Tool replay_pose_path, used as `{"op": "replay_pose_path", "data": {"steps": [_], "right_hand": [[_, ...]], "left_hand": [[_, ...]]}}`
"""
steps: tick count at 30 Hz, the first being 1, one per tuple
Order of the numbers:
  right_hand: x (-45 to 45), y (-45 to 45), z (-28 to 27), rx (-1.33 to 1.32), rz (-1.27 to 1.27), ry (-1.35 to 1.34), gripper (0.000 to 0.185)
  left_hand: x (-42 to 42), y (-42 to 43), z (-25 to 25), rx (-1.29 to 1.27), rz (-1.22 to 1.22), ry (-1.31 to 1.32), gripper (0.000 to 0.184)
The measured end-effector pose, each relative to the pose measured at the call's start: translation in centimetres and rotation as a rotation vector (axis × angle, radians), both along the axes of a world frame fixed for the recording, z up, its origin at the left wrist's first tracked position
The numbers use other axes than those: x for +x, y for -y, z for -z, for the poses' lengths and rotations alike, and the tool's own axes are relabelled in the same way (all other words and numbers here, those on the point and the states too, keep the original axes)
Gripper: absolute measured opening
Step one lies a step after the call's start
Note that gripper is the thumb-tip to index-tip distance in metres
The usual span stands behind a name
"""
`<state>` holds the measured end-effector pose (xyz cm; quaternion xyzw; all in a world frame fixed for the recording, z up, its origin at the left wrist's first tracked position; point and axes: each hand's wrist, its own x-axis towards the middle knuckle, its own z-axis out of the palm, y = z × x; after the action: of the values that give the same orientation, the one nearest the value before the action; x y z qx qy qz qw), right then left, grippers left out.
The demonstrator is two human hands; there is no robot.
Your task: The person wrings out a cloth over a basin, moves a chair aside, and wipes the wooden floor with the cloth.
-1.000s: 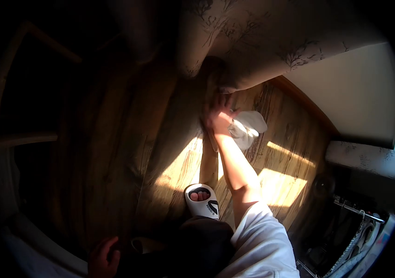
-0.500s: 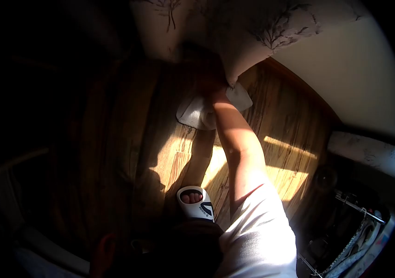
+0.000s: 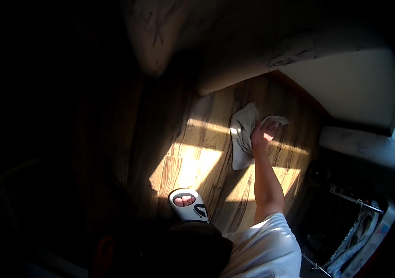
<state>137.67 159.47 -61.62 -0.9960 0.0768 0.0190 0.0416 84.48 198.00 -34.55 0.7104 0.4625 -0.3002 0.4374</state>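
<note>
After pulling the right hand (image 3: pixel 264 133) back out from the shadow by the patterned fabric (image 3: pixel 241 76), ended up with the cloth (image 3: pixel 242 135) out on the wood floor (image 3: pixel 213 173), head view only. Half a second earlier, had both right under the fabric's hanging edge; by this point, had shifted them over toward the brown trim (image 3: pixel 299 90). Basically went from dark boards to a spot among the sun stripes, so got a much better look at cloth and fingers.

Kept the fingers apart and laid over the cloth's folded side, palm down, not closed in a fist. Left the rest of the cloth rumpled beside the hand, flat-ish on the boards, well apart from the white slipper (image 3: pixel 192 211). Couldn't say for sure how hard the palm pressed.

As for the left hand (image 3: pixel 106 245), got just a dim reddish patch low in the frame, so couldn't tell open or closed, or holding anything. Lost the whole left side to blackness too. Couldn't see past the fabric's edge, and barely made out the stuff around the metal rack (image 3: pixel 357 204) at lower right. Also couldn't see any cloth directly under the palm.
</note>
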Motion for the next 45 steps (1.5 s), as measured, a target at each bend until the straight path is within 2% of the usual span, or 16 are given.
{"op": "replay_pose_path", "data": {"steps": [2,4,11,16,20,24,26,28,33,36,38,39,40,42,44,45], "right_hand": [[-2.0,-2.7,-0.2,0.206,-0.125,-0.031,0.083],[-3.4,-6.8,-0.7,0.184,-0.222,0.011,0.084],[-4.2,-19.4,-3.4,0.182,-1.08,-0.029,0.073],[4.1,-19.7,-1.1,0.135,-0.969,0.15,0.063],[7.0,-15.7,1.1,0.069,-0.639,0.297,0.062],[5.5,-5.7,1.5,0.081,-0.269,0.253,0.066],[3.6,0.2,2.2,-0.133,0.094,0.063,0.067],[1.4,6.9,5.6,-0.21,0.192,0.19,0.068],[-1.2,0.2,2.5,-0.248,0.374,0.02,0.062],[-5.1,-11.8,0.3,-0.227,-0.013,0.229,0.058],[-9.1,-20.7,-4.3,-0.183,-0.297,-0.376,0.059],[-16.4,-26.4,-2.7,0.111,-0.691,0.134,0.061],[-19.9,-29.3,-3.3,0.13,-0.887,0.036,0.064],[-27.8,-31.9,-3.1,0.381,-1.285,0.015,0.068],[-33.1,-32.3,-3.0,0.222,-1.729,-0.238,0.07],[-33.6,-32.0,-2.7,0.239,-1.794,-0.239,0.07]], "left_hand": [[0.0,-0.1,0.5,0.012,0.006,0.048,0.031],[0.6,-0.4,1.0,-0.027,0.017,0.11,0.031],[0.4,-0.6,3.6,-0.124,-0.04,-0.044,0.035],[-0.9,-0.4,3.1,-0.235,-0.027,-0.107,0.041],[-0.6,-0.1,-0.1,-0.212,-0.033,-0.277,0.046],[-0.2,0.3,-2.2,-0.183,-0.097,-0.325,0.047],[-1.8,0.9,-2.4,-0.149,-0.087,-0.275,0.044],[-1.9,1.6,-3.5,-0.139,-0.081,-0.213,0.044],[-0.7,1.7,-5.8,-0.109,-0.056,-0.042,0.045],[-0.3,1.3,-5.9,-0.071,-0.024,0.063,0.048],[0.2,1.3,-5.9,-0.04,-0.016,0.098,0.051],[-0.2,1.0,-5.7,-0.014,0.08,0.138,0.051],[-0.4,1.0,-5.4,0.013,0.169,0.181,0.052],[-0.9,0.9,-5.6,0.042,0.282,0.204,0.052],[-1.0,1.2,-6.3,0.04,0.324,0.167,0.051],[-1.3,1.3,-6.4,0.047,0.352,0.196,0.051]]}}
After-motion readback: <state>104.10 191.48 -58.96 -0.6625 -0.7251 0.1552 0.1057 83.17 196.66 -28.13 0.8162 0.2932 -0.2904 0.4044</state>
